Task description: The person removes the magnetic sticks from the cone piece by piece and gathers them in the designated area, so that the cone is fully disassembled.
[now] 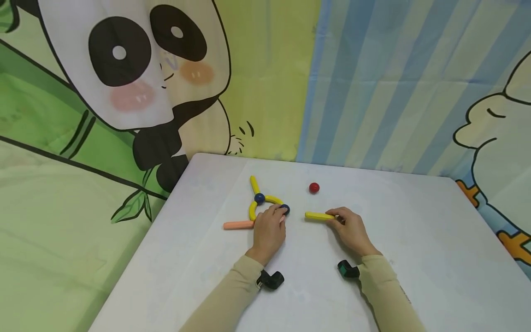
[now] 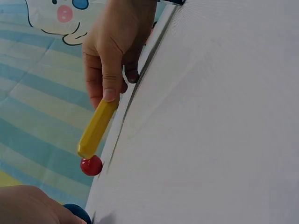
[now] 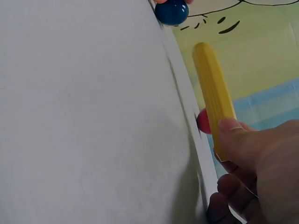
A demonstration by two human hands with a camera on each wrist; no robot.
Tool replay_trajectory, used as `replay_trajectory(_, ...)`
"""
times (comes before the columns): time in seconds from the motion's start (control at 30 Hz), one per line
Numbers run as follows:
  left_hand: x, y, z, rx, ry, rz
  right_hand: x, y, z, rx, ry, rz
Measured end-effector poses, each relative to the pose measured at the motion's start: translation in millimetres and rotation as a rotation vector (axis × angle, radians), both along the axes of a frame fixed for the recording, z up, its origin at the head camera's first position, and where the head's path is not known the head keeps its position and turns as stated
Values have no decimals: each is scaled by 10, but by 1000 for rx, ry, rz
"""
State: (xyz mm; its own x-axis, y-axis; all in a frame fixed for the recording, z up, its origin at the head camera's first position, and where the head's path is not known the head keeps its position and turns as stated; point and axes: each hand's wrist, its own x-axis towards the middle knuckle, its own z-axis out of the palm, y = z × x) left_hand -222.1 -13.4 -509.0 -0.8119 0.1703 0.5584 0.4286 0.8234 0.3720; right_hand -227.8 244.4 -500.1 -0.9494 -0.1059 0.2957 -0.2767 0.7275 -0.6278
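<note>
Right hand (image 1: pixel 348 229) pinches yellow rod (image 1: pixel 317 216) by one end | beyond its free end, left hand (image 1: pixel 268 230) grips blue ball (image 3: pixel 172 12) | step: apparently joining; next move likely calls for lining rod up with ball

Your right hand (image 3: pixel 275 163) pinches a yellow stick (image 3: pixel 213 84) near its lower end, a red ball (image 3: pixel 203 122) partly hidden behind it; above, fingers (image 3: pixel 160 1) touch a blue ball (image 3: pixel 172 12); the tabletop (image 3: pixel 84 112) fills the left.

Three balls (image 1: pixel 314 187) and at least five rods (image 1: pixel 317 216) show.
</note>
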Motion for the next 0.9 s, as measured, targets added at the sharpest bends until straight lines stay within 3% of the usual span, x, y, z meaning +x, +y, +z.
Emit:
replay_trajectory(0.33,19,23,18,31,-21,-8,-252,371,31,-1,70,-112)
replay_trajectory(0.63,28,27,6,16,-18,8,-495,567,-7,-6,-21,-149)
replay_trajectory(0.9,35,32,2,13,-28,6,-617,626,-3,14,-34,-183)
